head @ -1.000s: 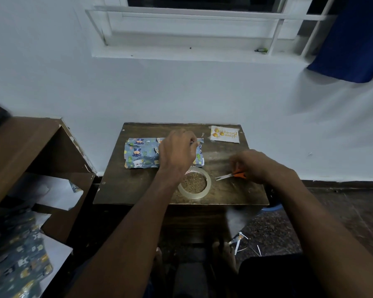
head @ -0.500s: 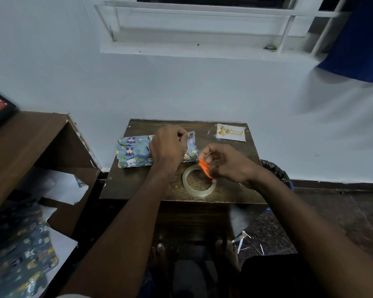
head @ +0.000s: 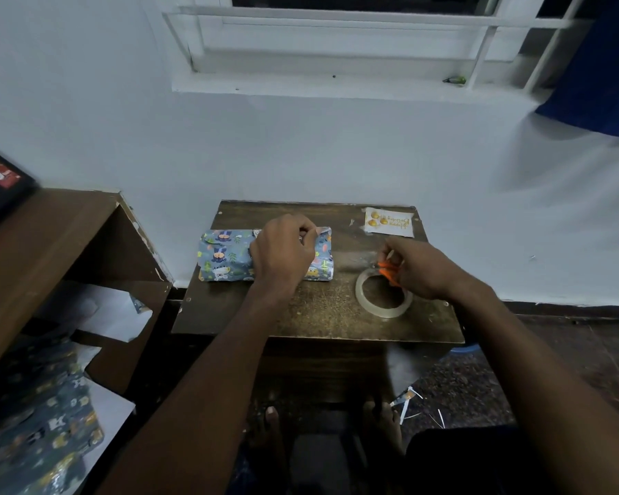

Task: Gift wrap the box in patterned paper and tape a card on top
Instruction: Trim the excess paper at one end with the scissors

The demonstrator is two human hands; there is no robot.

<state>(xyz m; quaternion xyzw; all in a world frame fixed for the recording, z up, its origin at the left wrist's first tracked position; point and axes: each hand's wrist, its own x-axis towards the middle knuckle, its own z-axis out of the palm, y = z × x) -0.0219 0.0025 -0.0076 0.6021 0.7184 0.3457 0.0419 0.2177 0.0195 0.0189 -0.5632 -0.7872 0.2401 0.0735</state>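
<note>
Beside the wrapped box (head: pixel 229 257), tape roll (head: pixel 383 296), card (head: pixel 388 222), scissors (head: pixel 386 271).

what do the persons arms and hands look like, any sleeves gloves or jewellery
Both forearms are bare up to the bottom edge of the picture: no sleeves show. The left hand and right hand wear no gloves, and no watch, bracelet or ring is visible on the parts that show.

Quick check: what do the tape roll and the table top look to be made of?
Tape roll: clear glossy plastic film, since the table grain shows through its ring. Table top: probably wood or laminated board, dark brown, worn and speckled, with screws at its corners.
</note>
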